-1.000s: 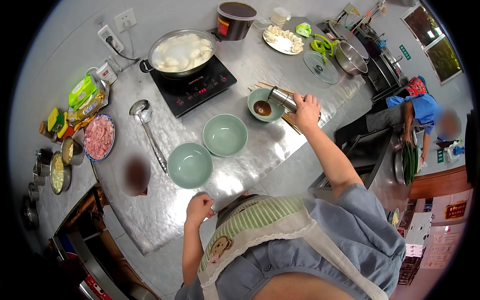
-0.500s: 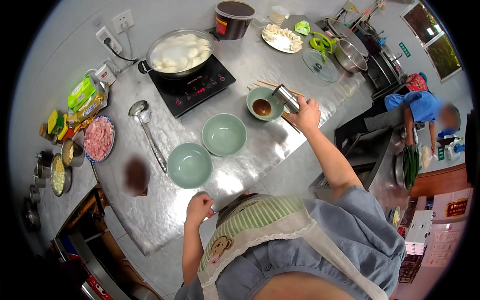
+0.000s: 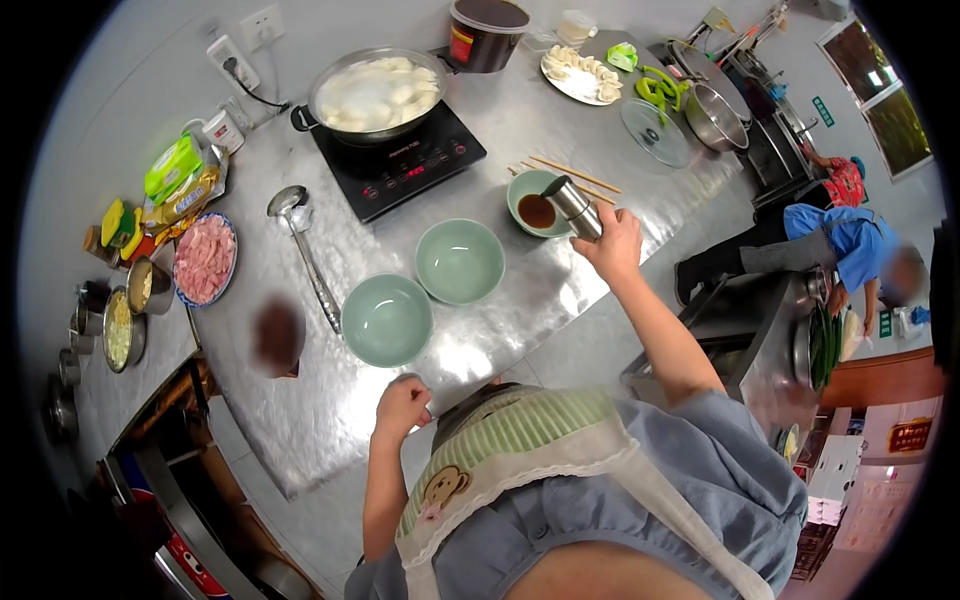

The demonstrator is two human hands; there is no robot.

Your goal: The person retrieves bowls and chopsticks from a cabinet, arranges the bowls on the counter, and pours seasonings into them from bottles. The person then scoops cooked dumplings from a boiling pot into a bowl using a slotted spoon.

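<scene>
Right hand (image 3: 614,246), nearer: clamped on steel shaker (image 3: 574,208), long axis slanting toward sauce bowl (image 3: 522,186); left hand (image 3: 403,404): curled, well apart.

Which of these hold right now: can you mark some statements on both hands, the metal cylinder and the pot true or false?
1. The right hand holds the metal cylinder. True.
2. The cylinder's dark tip is over a bowl with brown liquid. True.
3. The left hand grips the ladle. False: the ladle lies apart from the left hand.
4. The pot sits directly on the table. False: the pot is on the black cooktop.
</scene>
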